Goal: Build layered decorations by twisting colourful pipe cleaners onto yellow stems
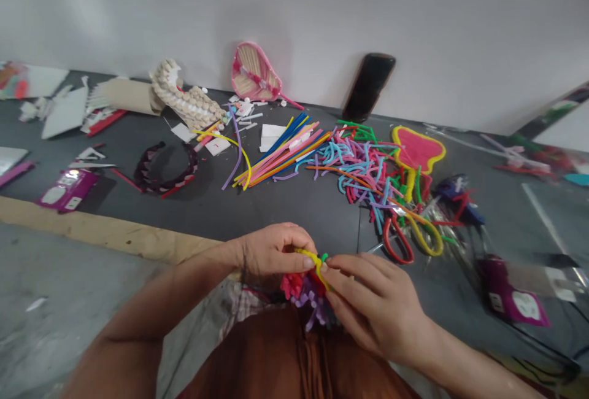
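Note:
My left hand [271,248] pinches a yellow pipe cleaner [313,258] between thumb and index finger, close to my lap at the table's front edge. From the other side, my right hand [377,301] closes its fingertips on the same yellow strip, by a small green tip [324,258]. Below the strip hangs a bunch of short red and purple pipe cleaner pieces [308,301], partly covered by my fingers. Ahead of my hands lies a heap of cut pipe cleaners [359,166] in several colours. Longer uncut pipe cleaners [285,150] lie beside it.
Red and yellow loops [398,239], possibly scissor handles, lie right of the heap. A pink-and-yellow pipe cleaner shape [418,150] is behind them. A phone [369,87] and a pink leaf-shaped fan [255,73] lean on the wall. A braided headband [165,169] and purple packet [69,189] lie left.

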`<act>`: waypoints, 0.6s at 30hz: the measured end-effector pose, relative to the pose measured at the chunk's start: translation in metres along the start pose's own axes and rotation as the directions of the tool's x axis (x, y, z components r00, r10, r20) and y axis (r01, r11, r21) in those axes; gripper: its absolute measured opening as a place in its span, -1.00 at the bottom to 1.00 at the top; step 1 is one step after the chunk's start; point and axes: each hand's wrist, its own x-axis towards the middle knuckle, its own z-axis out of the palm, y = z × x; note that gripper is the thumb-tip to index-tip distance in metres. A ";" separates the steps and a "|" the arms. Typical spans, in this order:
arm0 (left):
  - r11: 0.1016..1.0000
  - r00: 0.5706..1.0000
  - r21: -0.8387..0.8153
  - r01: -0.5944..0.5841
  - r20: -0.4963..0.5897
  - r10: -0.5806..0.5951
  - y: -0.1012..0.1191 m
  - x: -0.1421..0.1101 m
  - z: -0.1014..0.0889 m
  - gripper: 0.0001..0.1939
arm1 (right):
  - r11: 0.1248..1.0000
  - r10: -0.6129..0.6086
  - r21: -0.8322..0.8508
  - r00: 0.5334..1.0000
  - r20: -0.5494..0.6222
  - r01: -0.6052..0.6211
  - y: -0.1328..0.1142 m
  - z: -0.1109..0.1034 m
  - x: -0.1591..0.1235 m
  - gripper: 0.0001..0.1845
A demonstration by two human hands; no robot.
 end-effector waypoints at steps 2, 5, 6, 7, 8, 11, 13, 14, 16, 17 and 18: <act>1.000 1.000 -0.029 0.009 -0.027 -0.010 0.000 0.001 0.002 -0.67 | 0.987 0.085 0.134 0.996 0.002 -0.085 0.000 0.002 0.000 -0.83; 0.997 0.997 -0.065 0.039 -0.070 -0.044 0.001 0.002 0.005 -0.69 | 0.968 0.122 0.222 0.993 0.011 -0.121 0.001 0.006 0.000 -0.85; 0.997 0.996 -0.060 0.045 -0.078 -0.050 0.001 0.002 0.006 -0.71 | 0.957 0.133 0.257 0.991 0.021 -0.134 0.002 0.007 0.000 -0.84; 0.998 0.995 -0.044 0.046 -0.082 -0.050 0.002 0.002 0.007 -0.73 | 0.935 0.167 0.310 0.985 0.044 -0.172 0.004 0.009 -0.001 -0.84; 0.999 0.995 -0.021 0.045 -0.086 -0.046 0.002 0.002 0.007 -0.75 | 0.893 0.229 0.376 0.969 0.090 -0.246 0.006 0.010 -0.001 -0.85; 0.999 0.995 0.030 0.044 -0.090 -0.041 0.002 0.001 0.008 -0.79 | 0.625 0.411 0.549 0.831 0.375 -0.556 0.015 0.015 -0.003 -0.81; 0.998 0.997 0.038 0.050 -0.067 -0.047 0.002 0.001 0.007 -0.80 | 0.376 0.389 0.611 0.718 0.578 -0.696 0.021 0.020 -0.004 -0.75; 0.998 0.998 0.037 0.053 -0.048 -0.051 0.003 0.001 0.007 -0.81 | 0.250 0.339 0.633 0.679 0.652 -0.733 0.024 0.022 -0.004 -0.72; 0.997 0.998 0.043 0.065 0.000 -0.065 0.005 0.001 0.006 -0.82 | 0.039 0.229 0.627 0.618 0.752 -0.778 0.029 0.028 -0.003 -0.66; 0.996 0.997 0.049 0.073 0.019 -0.074 0.006 0.002 0.006 -0.82 | -0.029 0.179 0.606 0.592 0.786 -0.795 0.031 0.031 -0.002 -0.64; 0.996 0.996 0.054 0.078 0.036 -0.080 0.007 0.002 0.006 -0.83 | -0.071 0.131 0.580 0.569 0.812 -0.811 0.032 0.034 0.000 -0.63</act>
